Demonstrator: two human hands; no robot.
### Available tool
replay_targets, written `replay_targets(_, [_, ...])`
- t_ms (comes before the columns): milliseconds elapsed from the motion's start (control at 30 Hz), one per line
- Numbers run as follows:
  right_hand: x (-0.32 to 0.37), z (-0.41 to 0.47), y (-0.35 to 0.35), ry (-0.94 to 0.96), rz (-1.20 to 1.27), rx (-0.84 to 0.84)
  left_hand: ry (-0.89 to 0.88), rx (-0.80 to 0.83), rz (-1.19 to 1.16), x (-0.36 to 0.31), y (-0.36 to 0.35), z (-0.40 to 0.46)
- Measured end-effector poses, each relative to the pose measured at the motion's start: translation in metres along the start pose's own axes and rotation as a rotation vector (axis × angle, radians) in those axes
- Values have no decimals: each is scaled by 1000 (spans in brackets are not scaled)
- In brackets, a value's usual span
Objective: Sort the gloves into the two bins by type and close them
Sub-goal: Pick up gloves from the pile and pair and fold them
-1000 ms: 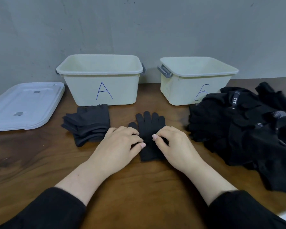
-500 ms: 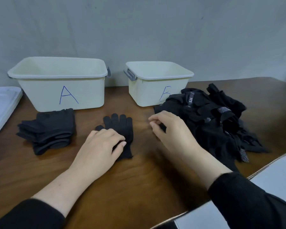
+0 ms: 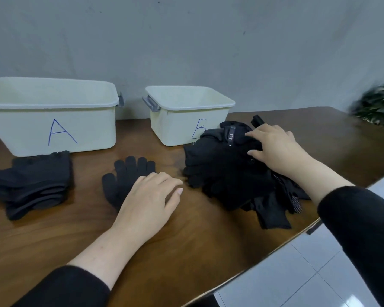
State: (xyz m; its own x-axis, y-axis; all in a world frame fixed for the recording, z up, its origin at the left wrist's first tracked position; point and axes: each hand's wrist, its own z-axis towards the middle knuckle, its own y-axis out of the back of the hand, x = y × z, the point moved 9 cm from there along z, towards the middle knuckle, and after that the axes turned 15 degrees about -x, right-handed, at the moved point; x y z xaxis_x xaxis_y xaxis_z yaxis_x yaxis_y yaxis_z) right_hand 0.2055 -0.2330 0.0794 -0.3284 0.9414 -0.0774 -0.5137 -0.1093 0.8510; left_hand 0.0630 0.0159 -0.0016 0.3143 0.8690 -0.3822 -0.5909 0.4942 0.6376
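While the left hand [image 3: 146, 202] stays flat, fingers relaxed, on the lone knit glove [image 3: 129, 180], the right hand [image 3: 275, 149] has left it and spreads open fingers on the unsorted glove heap [image 3: 226, 173] — next pick coming. Bin A [image 3: 51, 120] and bin B [image 3: 186, 116] look empty, lidless; a sorted stack [image 3: 31, 182] waits on the tabletop [image 3: 186, 240].

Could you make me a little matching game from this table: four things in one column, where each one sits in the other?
Things:
1. bin A
2. bin B
3. single knit glove
4. folded glove stack

Places:
a. under the left hand
b. far left, in front of bin A
c. behind the loose glove pile
d. back left by the wall

Pairs: 1-d, 2-c, 3-a, 4-b
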Motion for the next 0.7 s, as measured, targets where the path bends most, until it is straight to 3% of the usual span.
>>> replay_targets(233, [-9, 6, -3, -41, -15, -88, 43, -4, -21, 11, 7, -1])
replay_targets(367, [-9, 20, 44, -184, 265, -316, 63, -20, -38, 13, 10, -1])
replay_targets(533, [-6, 43, 92, -330, 555, -415, 68, -51, -65, 15, 13, 1])
replay_targets(700, [35, 46, 93, -412, 1072, -252, 126, -139, -145, 19, 27, 1])
